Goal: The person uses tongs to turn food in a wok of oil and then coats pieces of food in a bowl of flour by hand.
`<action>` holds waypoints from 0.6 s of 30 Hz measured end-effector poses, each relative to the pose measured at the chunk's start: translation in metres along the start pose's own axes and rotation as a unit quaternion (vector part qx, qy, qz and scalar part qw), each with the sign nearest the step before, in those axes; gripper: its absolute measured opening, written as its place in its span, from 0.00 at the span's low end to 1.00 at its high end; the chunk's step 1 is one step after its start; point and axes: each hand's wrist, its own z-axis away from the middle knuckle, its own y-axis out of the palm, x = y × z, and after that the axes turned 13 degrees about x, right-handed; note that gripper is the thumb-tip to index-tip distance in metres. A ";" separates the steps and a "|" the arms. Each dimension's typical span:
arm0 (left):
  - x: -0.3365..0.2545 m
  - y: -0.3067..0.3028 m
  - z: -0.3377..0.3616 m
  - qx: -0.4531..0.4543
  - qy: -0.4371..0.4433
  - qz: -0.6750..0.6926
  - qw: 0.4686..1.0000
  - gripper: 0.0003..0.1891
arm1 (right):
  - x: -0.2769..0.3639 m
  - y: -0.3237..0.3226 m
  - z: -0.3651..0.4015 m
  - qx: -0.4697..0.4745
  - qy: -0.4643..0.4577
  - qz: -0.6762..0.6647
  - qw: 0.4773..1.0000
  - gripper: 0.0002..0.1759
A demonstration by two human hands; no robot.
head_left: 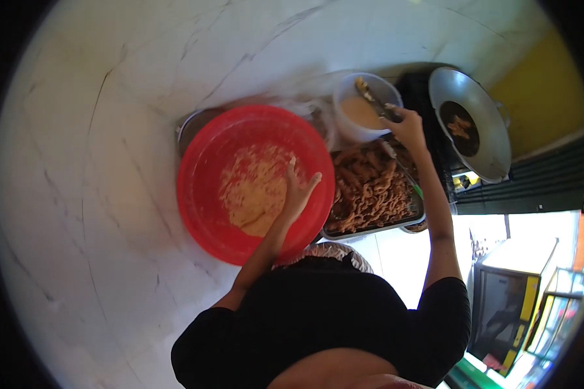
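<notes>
A large red basin (194, 188) holds pale, crumbly flour mix (259, 194). Over the basin's right side is my left hand (298, 194), fingers apart and dusted, holding nothing. My right hand (405, 126) grips dark tongs (373, 100) above a white bucket (345, 120) of pale batter (362, 112). A light-coloured, battered piece shows at the far end of the tongs. Below the bucket, a metal tray (370, 229) is heaped with brown fried pieces (376, 194).
At the right, a wok (493, 139) with dark oil and a frying piece (459, 126) sits on a black stove (422, 97). A utensil with a green handle (416, 188) lies on the tray. A glass-fronted cabinet (503, 311) stands at lower right. Marbled wall surrounds the basin.
</notes>
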 end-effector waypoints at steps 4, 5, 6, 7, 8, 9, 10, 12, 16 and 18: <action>0.009 -0.092 0.053 -0.041 -0.031 0.061 0.997 0.24 | 0.060 0.025 0.009 0.078 -0.083 -0.051 0.992 0.22; 0.001 -0.113 0.069 -0.085 -0.025 0.018 0.996 0.21 | 0.072 0.037 0.014 0.105 -0.112 -0.043 0.987 0.21; -0.012 -0.128 0.085 -0.127 -0.019 -0.025 0.991 0.19 | 0.082 0.053 0.020 0.122 -0.118 -0.043 0.985 0.21; -0.021 -0.138 0.101 -0.142 -0.025 -0.021 0.989 0.19 | 0.091 0.073 0.027 0.188 -0.148 -0.096 0.966 0.22; -0.031 -0.148 0.114 -0.177 -0.025 -0.052 0.983 0.18 | 0.101 0.092 0.035 0.250 -0.176 -0.149 0.940 0.23; -0.036 -0.155 0.126 -0.210 -0.025 -0.084 0.974 0.18 | 0.111 0.110 0.044 0.309 -0.156 -0.145 0.927 0.22; -0.034 -0.159 0.136 -0.220 -0.027 -0.084 0.971 0.18 | 0.119 0.127 0.052 0.365 -0.135 -0.138 0.911 0.21; -0.028 -0.165 0.157 -0.265 -0.007 -0.273 0.925 0.16 | 0.121 0.162 0.063 0.456 -0.132 -0.032 0.880 0.19; -0.025 -0.155 0.171 -0.277 -0.019 -0.407 0.870 0.17 | 0.137 0.189 0.088 0.504 -0.155 0.067 0.847 0.19; -0.027 -0.153 0.166 -0.329 0.007 -0.327 0.886 0.20 | 0.132 0.199 0.096 0.509 -0.174 0.073 0.840 0.21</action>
